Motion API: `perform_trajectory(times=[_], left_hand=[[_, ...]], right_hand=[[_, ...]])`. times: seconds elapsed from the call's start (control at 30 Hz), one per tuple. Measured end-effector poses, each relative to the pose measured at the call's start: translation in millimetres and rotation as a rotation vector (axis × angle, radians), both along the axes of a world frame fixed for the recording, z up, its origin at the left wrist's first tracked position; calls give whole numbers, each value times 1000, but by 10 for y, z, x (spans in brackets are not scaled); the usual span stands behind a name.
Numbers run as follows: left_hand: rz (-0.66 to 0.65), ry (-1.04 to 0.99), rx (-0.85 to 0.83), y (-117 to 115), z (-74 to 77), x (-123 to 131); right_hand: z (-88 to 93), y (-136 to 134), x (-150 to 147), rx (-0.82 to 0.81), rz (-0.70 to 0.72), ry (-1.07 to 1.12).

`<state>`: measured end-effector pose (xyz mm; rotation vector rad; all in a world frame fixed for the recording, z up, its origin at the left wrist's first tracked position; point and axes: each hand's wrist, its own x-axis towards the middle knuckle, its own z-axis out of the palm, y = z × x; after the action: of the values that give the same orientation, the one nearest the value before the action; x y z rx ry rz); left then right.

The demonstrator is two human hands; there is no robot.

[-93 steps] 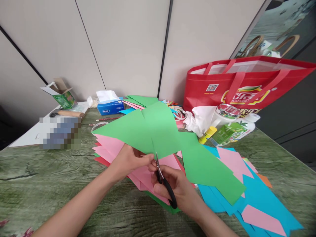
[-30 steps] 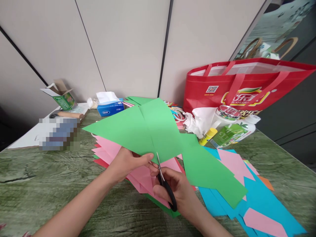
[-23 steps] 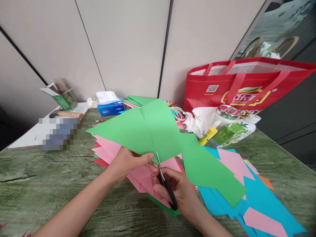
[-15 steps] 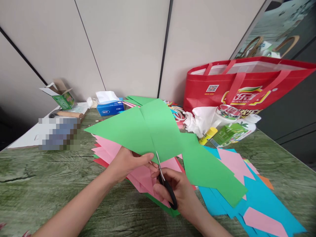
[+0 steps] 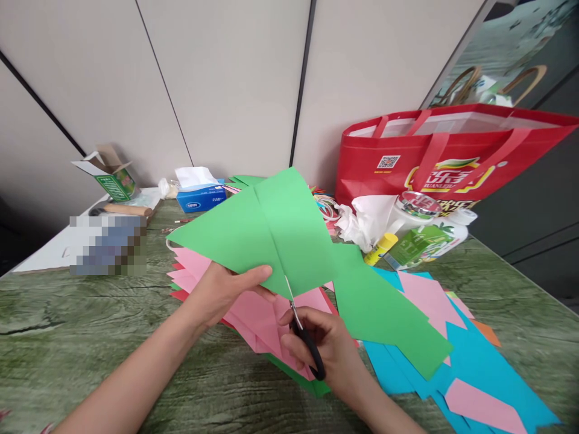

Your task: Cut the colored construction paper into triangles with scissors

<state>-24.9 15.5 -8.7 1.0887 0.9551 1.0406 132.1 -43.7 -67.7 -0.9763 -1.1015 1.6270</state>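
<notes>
A sheet of green paper, pointed at its left end and creased across, is held up above the table. My left hand pinches its lower edge, thumb on top and fingers underneath. My right hand grips black-handled scissors, whose blades meet the paper's lower edge at the crease. Underneath lies a stack of folded pink paper with red and green sheets showing at its edges. Another green piece rests to the right, over blue sheets and pink scraps.
Along the back stand a blue tissue box, a red shopping bag and an open green carton. A yellow glue stick, crumpled tissue and a green box sit at right. A wooden handle lies at left.
My left hand has shifted left and slightly up along the paper's edge, away from the scissors. The sheet has tilted, its pointed end moving right. The scissors stay at the crease.
</notes>
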Motion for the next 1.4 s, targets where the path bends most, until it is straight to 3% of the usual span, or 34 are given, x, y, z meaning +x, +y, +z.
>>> perform_trajectory(times=[0.2, 0.37, 0.47, 1.4], left_hand=[[23, 173, 82, -12, -23, -35], [-112, 339, 185, -62, 18, 4], [-89, 385, 212, -70, 38, 25], [-157, 295, 126, -75, 31, 20]], right_hand=[[51, 9, 41, 27, 36, -62], [147, 12, 63, 29, 63, -46], [159, 21, 52, 29, 50, -57], [80, 4, 30, -16, -8, -62]])
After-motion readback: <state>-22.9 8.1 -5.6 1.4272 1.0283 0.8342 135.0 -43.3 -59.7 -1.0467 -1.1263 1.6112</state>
